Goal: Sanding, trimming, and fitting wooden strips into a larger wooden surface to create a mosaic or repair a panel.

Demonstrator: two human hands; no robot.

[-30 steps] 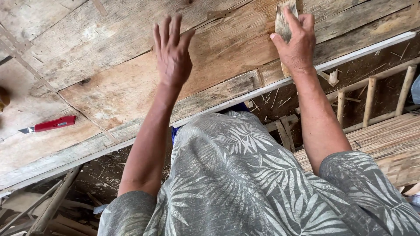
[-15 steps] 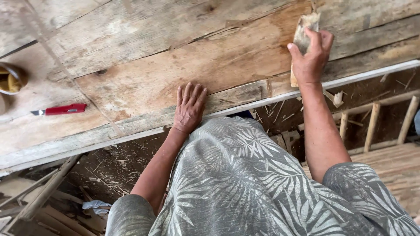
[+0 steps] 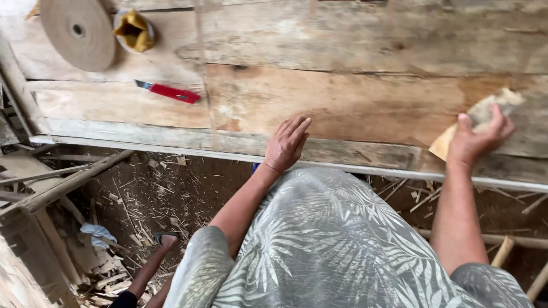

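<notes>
Nearest, the left hand lies flat and open, fingers together, palm down on the near edge of the bench, just beyond the person's patterned shirt. Off to the right, the right hand is closed around a folded sandpaper sheet, pressing it against the boards; the sheet sticks out past the fingers, up toward the right. So the sandpaper sits well right of the left hand, and the planks' long axis runs left to right across the view. Farther back on the left lies a red cutter, then a tape roll with a small tub beside it.
</notes>
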